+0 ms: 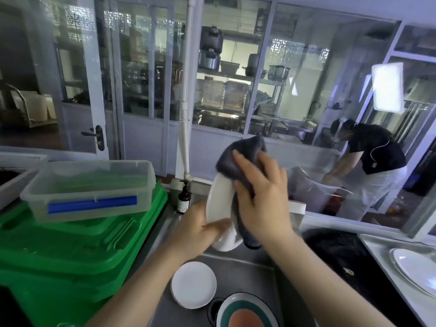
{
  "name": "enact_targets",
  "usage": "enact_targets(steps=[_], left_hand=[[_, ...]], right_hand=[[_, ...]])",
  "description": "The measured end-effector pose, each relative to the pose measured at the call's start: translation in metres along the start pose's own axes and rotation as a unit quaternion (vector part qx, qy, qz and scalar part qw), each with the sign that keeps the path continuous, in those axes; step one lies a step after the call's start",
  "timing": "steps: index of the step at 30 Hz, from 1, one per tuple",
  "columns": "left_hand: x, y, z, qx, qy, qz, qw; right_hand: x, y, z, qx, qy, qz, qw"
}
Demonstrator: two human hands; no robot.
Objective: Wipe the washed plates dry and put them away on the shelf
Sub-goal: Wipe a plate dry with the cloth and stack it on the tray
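Green plastic crates (77, 244), stacked at nine o'clock, carrying a clear lidded plastic box (92, 187) with a blue clasp; contents of the box blurred. Just right of the crates, at the back of the steel bench (165, 223), a dark pump bottle (184, 198), upright. Below, at six o'clock in the steel sink (245, 274), a small stack of round white plates (193, 284) and beside it a round plate banded teal and orange (245, 312). At centre, above the sink, a smooth white plate (218, 201) held on edge, nearly upright, its lower rim gripped by the left hand (200, 232). Draped over its top and right face, a soft grey cloth (238, 156), pressed against the plate by the right hand (262, 197), fingers spread over the fabric. At four o'clock, on a pale tray (377, 253), a large oval white dish (415, 265), glossy. At three o'clock, behind glass, a person (370, 166) in a dark top, bent forward.
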State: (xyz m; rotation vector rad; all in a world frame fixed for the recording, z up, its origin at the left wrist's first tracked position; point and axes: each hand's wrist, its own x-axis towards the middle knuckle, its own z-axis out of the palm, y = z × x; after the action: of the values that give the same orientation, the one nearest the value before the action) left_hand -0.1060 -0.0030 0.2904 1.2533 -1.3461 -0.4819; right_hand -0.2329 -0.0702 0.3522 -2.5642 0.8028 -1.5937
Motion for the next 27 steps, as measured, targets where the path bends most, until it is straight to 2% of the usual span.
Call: enact_targets(steps=[3,6,9,12,16,23,27], left_hand=[[0.001,0.002,-0.002,-0.027,0.016,0.025,0.999],[-0.004,0.002,-0.006,-0.026,0.009,0.036,0.999],[-0.009,-0.002,-0.008,-0.057,-0.005,0.014,0.998],[-0.013,-0.003,-0.011,-0.131,-0.019,-0.028,0.991],[-0.016,0.001,-0.021,-0.164,-0.016,-0.016,0.986],[-0.011,0.002,-0.031,-0.282,0.117,-0.007,0.952],[-0.006,0.003,-0.025,-0.344,0.182,-0.016,0.921]], right_hand=[[-0.019,-0.013,0.008,-0.018,-0.031,-0.077,0.996],[-0.024,-0.012,0.01,-0.008,-0.035,-0.1,0.994],[-0.016,-0.006,0.007,0.017,-0.04,-0.111,0.993],[-0.001,0.004,0.002,0.015,-0.015,-0.071,0.997],[0.021,0.031,-0.002,0.066,-0.016,0.048,0.997],[-0.007,0.043,0.009,0.115,-0.05,0.108,0.986],[-0.034,0.026,0.018,0.105,-0.035,0.065,0.992]])
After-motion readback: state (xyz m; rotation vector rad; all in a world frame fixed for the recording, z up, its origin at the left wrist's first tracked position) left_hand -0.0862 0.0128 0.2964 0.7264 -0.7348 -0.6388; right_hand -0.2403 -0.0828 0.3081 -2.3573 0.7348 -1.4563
